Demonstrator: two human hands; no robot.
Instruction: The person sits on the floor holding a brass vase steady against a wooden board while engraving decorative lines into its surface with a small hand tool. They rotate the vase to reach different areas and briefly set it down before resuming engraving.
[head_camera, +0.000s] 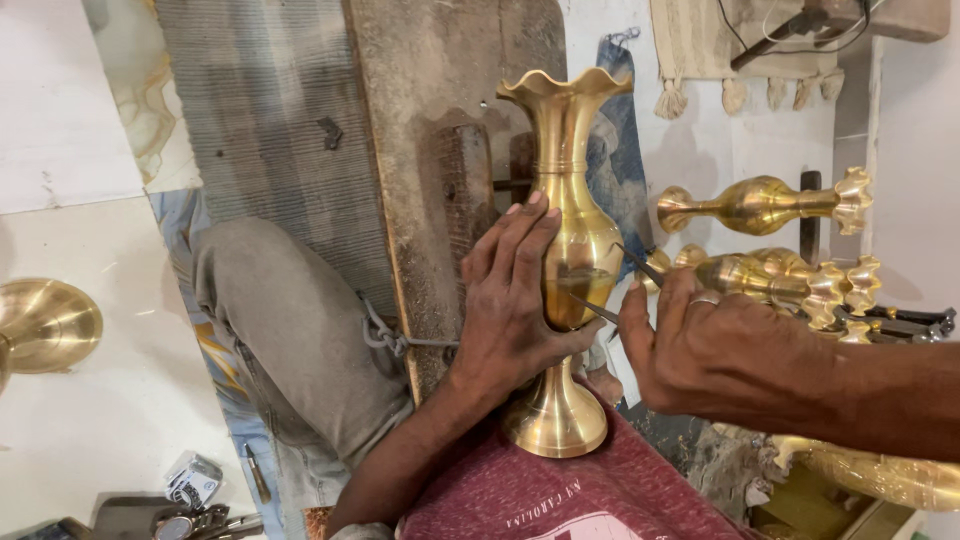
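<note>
Hands: left around polished fluted brass vase, right with thin metal tool.

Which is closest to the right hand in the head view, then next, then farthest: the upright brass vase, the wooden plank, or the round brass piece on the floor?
From the right hand:
1. Upright brass vase, just left.
2. Wooden plank, behind the vase.
3. Round brass piece, far left edge.

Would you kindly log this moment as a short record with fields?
Left hand: left hand wraps the belly of the upright brass vase
Right hand: right hand holds a thin metal tool, tip at the belly
Vase base: on a red cloth
Right of it: two more vases, lying sideways
Behind: wooden board
</note>
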